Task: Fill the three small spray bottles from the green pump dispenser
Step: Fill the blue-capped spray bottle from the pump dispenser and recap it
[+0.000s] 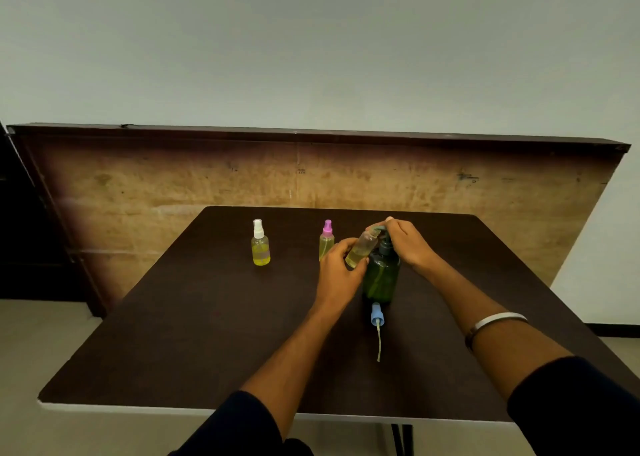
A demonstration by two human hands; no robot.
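My left hand (341, 265) is clamped around the open spray bottle (362, 249), tilted with its mouth under the spout of the green pump dispenser (381, 275), mid-table toward the far edge, while my right hand (407, 242) is closed over the pump head. Its blue sprayer cap (375, 314) lies just nearer. I judge that if the narrow mouth slips off the spout, liquid will run onto the table (173, 334).

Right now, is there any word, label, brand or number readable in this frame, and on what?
None can be read.
Wooden board behind the table: small dark marks, too blurred to read.
Green pump dispenser and the spray bottles: no label visible.
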